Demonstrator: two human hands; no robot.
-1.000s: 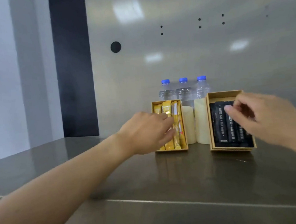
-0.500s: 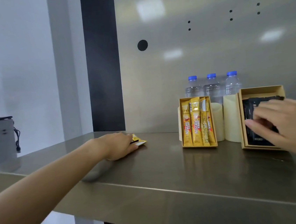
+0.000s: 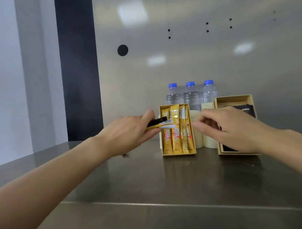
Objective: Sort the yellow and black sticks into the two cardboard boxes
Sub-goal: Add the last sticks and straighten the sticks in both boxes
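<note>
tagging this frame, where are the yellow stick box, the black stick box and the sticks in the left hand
yellow stick box [image 3: 179, 154], head view, bottom rim
black stick box [image 3: 232, 100], head view, top wall
held sticks [image 3: 159, 121], head view, black stick's end

Open surface [image 3: 153, 179] lies before both boxes and left of the yellow-stick box [image 3: 178, 153]. Cream cylinders [image 3: 197, 139] fill the gap between the boxes, with bottles [image 3: 191, 95] behind. The left hand [image 3: 128, 133], holding two sticks [image 3: 156, 121], crosses that box's left edge; the right hand [image 3: 235, 129] screens the right box [image 3: 232, 98].
</note>
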